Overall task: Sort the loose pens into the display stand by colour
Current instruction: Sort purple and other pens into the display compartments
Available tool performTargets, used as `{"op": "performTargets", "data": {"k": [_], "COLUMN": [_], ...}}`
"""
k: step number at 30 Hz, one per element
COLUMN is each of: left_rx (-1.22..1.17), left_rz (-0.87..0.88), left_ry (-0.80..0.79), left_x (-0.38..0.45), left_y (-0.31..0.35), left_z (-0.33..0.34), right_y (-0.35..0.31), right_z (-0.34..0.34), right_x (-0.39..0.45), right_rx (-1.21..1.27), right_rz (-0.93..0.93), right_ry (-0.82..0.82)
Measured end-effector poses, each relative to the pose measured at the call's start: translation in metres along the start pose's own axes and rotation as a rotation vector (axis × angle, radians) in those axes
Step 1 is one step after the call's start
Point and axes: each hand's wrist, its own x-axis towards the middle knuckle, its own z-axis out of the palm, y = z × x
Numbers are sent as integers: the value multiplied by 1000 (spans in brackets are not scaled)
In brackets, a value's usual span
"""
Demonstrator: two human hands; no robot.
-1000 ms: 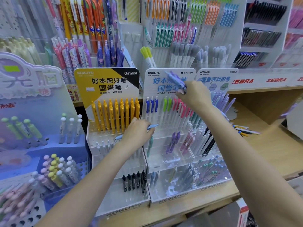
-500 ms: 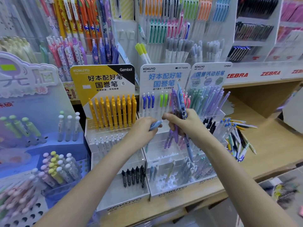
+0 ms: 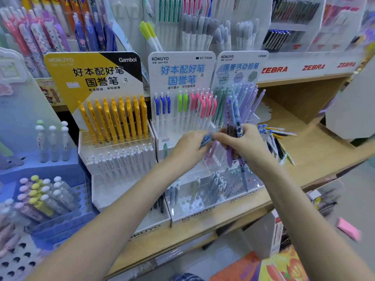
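Within the last second our right hand (image 3: 246,146) had come down from the top of the blue-and-white display stand (image 3: 183,126), where it had been reaching up with its pens, and had drawn in to meet our left hand (image 3: 187,148) in front of the stand's middle tiers. We read that as a pause in the placing: the two hands had come together to pick the next pen by colour, not to seat one.

Our right hand was clamped round a small bundle of purple and blue pens (image 3: 233,126), held roughly upright, their ends showing above and below the fist. Our left hand, just beside it and nearly touching, pinched a single light blue pen (image 3: 206,139) whose tip pointed towards the right hand. Both forearms reached forward and converged.

Further loose pens (image 3: 274,138) lay heaped on the wooden shelf (image 3: 316,157) just beyond and to the right of our right hand, so much sorting remained.
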Motion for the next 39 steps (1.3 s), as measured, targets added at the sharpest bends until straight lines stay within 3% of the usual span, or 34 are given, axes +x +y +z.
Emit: {"op": "performTargets", "data": {"k": [4, 10, 14, 20, 25, 32, 39], "left_rx": [8, 10, 115, 321, 309, 276, 313], "left_rz": [35, 69, -94, -187, -192, -199, -161], "left_ry": [32, -42, -72, -157, -186, -185, -187], "left_x": [0, -13, -44, -79, -80, -75, -88], "left_y": [1, -14, -65, -96, -104, -110, -103], "left_z": [14, 19, 7, 13, 12, 9, 23], "right_y": [11, 22, 28, 33, 37, 33, 59], "right_z": [0, -5, -29, -10, 5, 14, 13], "right_x": [-4, -8, -5, 6, 22, 30, 6], "right_rx": [31, -21, -83, 6, 69, -108, -331], "right_rz": [34, 52, 44, 40, 106, 47, 21], "right_ry": [67, 121, 168, 113, 96, 31, -143]}}
